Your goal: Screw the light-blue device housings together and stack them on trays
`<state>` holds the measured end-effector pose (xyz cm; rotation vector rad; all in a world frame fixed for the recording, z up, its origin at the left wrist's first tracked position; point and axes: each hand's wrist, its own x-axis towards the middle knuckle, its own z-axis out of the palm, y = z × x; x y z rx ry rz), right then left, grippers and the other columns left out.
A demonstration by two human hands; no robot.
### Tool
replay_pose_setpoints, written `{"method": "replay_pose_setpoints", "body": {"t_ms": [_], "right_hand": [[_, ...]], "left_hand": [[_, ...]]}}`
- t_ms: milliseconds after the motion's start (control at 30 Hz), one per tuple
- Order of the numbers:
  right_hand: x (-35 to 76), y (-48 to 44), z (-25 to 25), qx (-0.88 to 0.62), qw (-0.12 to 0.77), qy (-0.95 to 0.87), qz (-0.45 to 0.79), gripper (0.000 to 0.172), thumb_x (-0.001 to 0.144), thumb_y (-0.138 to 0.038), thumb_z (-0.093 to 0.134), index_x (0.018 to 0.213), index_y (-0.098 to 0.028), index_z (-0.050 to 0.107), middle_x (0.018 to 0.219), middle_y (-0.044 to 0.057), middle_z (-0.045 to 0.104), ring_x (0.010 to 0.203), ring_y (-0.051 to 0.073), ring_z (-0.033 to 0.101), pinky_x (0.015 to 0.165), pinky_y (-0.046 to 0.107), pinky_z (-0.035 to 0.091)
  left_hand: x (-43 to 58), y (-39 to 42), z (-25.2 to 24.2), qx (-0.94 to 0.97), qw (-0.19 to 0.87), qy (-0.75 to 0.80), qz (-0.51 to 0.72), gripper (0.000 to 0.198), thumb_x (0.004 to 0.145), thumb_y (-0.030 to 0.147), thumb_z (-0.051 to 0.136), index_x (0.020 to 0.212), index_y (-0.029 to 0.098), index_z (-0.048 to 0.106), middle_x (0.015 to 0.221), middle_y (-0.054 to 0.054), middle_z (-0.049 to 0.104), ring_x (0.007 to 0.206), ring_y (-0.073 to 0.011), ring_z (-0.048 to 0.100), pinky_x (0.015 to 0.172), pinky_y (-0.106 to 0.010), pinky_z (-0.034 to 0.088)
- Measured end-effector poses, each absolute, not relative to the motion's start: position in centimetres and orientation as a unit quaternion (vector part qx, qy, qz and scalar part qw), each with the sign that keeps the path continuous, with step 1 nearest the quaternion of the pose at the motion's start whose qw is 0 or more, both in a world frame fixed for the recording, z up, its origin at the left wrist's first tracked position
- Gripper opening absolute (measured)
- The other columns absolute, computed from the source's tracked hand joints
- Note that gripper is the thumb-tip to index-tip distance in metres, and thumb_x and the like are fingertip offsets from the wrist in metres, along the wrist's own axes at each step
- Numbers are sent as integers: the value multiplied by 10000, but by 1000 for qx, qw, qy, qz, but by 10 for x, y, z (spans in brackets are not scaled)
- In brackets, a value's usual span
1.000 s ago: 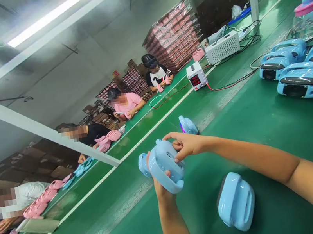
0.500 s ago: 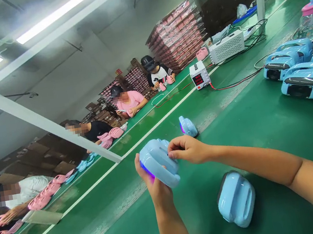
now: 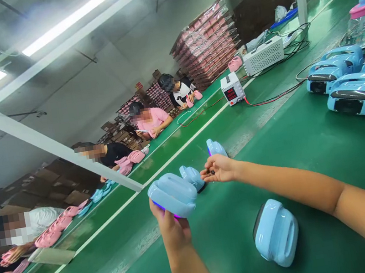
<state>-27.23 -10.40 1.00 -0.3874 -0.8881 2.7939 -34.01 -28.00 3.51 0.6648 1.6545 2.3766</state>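
My left hand point(image 3: 174, 227) grips a glossy light-blue portable speaker point(image 3: 172, 193) from below, holding it tilted above the green table. Purple light glows along the speaker's lower edge. To its right, my right hand point(image 3: 220, 168) is turned partly palm up with fingers half curled around small black pieces point(image 3: 212, 173). Their exact kind is too small to make out. Just beyond the held speaker stands another blue speaker point(image 3: 192, 177), close to my right fingertips. A further speaker point(image 3: 216, 148) is partly hidden behind my right hand. One more blue speaker point(image 3: 277, 233) lies below my right forearm.
Several blue speakers point(image 3: 359, 92) are grouped at the right, near a pink-lidded clear bottle point(image 3: 360, 25). A power supply with red digits point(image 3: 232, 88) stands farther back, its cables crossing the table. Across the line, co-workers handle pink parts. A white post point(image 3: 56, 147) slants at left.
My left hand has moved left and tilted the speaker flatter. My right hand has come away from it and turned over, showing small black pieces. A speaker behind is now uncovered.
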Motion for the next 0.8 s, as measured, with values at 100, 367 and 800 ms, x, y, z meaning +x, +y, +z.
{"method": "replay_pose_setpoints", "body": {"t_ms": [100,367,800], "right_hand": [[-272,-111,8,-142,2,-340,930,113,725,-75,411,657,-164,429,515,8,486,437,134,496,435,272,480],[-256,-134,17,-30,103,-556,824,167,763,-297,554,691,-176,465,425,-112,283,367,56,234,371,188,211],[-259,-122,13,-40,301,-787,537,363,643,-281,673,511,-170,354,497,-88,268,513,60,247,481,226,173]], "left_hand": [[-343,-275,28,212,123,557,794,560,603,381,739,1123,303,546,1053,8,552,848,-118,530,698,-207,451],[-342,-252,8,145,147,600,773,559,632,339,674,1159,326,488,965,16,529,604,-80,494,493,-198,398],[-343,-236,-15,164,210,577,772,644,752,414,565,1328,379,277,1039,-26,549,768,-143,575,625,-273,468]]}}
